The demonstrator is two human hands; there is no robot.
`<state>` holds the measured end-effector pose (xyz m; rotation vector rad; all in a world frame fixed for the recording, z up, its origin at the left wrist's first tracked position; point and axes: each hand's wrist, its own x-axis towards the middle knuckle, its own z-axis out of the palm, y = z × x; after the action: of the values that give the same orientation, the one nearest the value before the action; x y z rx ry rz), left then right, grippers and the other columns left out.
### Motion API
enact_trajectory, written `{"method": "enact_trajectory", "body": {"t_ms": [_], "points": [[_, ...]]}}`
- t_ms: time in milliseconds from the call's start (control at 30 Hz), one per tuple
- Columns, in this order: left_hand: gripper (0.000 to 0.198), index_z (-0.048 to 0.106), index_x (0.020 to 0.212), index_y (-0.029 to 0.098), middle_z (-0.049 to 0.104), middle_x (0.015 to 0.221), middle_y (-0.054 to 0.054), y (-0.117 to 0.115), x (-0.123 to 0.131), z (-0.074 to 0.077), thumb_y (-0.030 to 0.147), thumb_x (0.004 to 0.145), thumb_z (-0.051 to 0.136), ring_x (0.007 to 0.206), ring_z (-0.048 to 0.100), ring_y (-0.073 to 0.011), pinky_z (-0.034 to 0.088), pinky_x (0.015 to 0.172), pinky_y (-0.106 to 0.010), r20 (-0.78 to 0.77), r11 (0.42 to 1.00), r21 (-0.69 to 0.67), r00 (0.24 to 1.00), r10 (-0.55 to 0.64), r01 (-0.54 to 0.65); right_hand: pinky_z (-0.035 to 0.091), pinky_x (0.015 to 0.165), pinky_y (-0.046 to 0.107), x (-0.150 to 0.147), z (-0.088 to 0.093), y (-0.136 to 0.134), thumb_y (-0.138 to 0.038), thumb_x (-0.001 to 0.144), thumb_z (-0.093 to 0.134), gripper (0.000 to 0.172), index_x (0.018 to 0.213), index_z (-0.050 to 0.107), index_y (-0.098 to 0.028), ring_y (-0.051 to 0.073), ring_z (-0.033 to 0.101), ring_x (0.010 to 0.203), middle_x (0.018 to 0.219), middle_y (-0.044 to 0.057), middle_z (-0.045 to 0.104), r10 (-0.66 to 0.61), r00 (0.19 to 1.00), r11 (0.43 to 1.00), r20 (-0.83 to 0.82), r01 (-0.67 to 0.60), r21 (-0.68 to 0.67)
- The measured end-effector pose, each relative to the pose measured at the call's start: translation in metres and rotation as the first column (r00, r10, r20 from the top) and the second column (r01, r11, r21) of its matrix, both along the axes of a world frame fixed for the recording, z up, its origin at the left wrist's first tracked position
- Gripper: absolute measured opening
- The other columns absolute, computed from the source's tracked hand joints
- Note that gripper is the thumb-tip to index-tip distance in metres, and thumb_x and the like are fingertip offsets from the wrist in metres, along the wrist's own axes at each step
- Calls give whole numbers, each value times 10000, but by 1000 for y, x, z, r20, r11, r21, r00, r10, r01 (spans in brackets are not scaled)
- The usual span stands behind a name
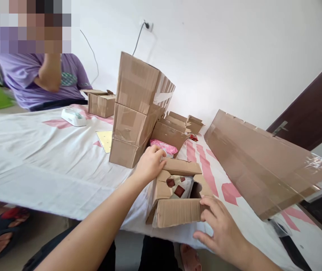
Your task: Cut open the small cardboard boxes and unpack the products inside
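Note:
A small open cardboard box (175, 210) sits at the table's near edge, with a white packet bearing dark red squares (179, 188) inside. My left hand (149, 163) rests on the box's far flap, fingers curled over its edge. My right hand (220, 226) touches the near flap at its right corner, fingers spread.
A tall stack of taped boxes (138, 109) stands behind the open one, with more open boxes (172, 130) and a pink packet (163, 146) beside it. A long taped carton (257, 162) lies at the right. A person in a purple shirt (42, 81) sits at the far left behind a small box (101, 103) and white device (73, 116).

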<state>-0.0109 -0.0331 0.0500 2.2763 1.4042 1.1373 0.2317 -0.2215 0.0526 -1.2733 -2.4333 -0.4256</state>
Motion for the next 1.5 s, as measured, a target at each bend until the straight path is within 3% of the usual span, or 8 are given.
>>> {"method": "enact_trajectory", "body": {"t_ms": [300,533,700,867,1067,1200,1400,1500], "points": [[333,762,857,276,686,1248,-25,-57,9,23,433,970,490,1294,501,-282,239,1116,-511,-349,840,-54,778,-522,540,452,977,534,7,16,16,-591,995,290,534,1248,529,-186,291,600,1088,1170,152,633,35,997,988,73,-24,-153],[265,749,890,241,665,1249,-91,-70,-6,34,475,863,627,1264,532,-313,198,1154,-546,-420,915,-83,818,-392,396,162,1109,685,17,31,28,-858,797,241,852,1210,627,-220,375,503,1226,1145,135,673,-21,985,986,174,49,-159],[242,719,849,217,656,1205,-95,-76,-32,52,417,868,585,1145,593,-302,358,1052,-477,-390,951,-7,874,-288,310,213,1081,655,44,28,22,-822,831,309,770,1192,658,-238,373,521,1163,1096,127,685,-207,973,978,104,209,-3],[246,688,738,218,719,844,-87,-75,-47,60,426,831,597,924,668,-318,439,913,-474,-480,982,-114,858,-185,148,373,1013,587,56,27,15,-782,884,181,752,1172,653,-274,340,564,1134,1092,96,706,-208,978,949,-31,194,-250],[963,561,1311,208,729,1074,-169,-69,-27,46,644,492,819,973,678,-413,511,765,-443,-490,931,-334,817,-303,145,541,742,387,52,26,17,-620,855,599,406,1026,625,-252,260,644,927,1076,78,655,-386,918,820,-93,295,-490],[1175,313,1519,178,669,1226,-214,-65,-20,39,545,534,838,1110,634,-417,480,901,-483,-522,934,-325,794,-310,151,541,858,428,51,17,24,-483,696,809,729,1319,496,-266,294,626,1071,1243,105,596,-395,916,813,-71,313,-490],[1161,332,1510,120,582,1338,-242,-53,-23,34,503,534,829,1170,592,-439,460,958,-511,-506,927,-337,798,-328,167,268,1131,631,48,6,51,-705,555,804,1254,1554,188,-262,414,128,1488,1620,203,146,-306,951,857,-35,260,-445],[1161,350,1502,133,546,1382,-243,-50,-23,29,504,516,840,1217,562,-438,448,985,-519,-493,931,-322,809,-322,174,252,1135,640,44,0,67,-813,729,567,1104,1572,142,-242,389,76,1503,1641,202,83,-241,964,852,-113,154,-501]]}}
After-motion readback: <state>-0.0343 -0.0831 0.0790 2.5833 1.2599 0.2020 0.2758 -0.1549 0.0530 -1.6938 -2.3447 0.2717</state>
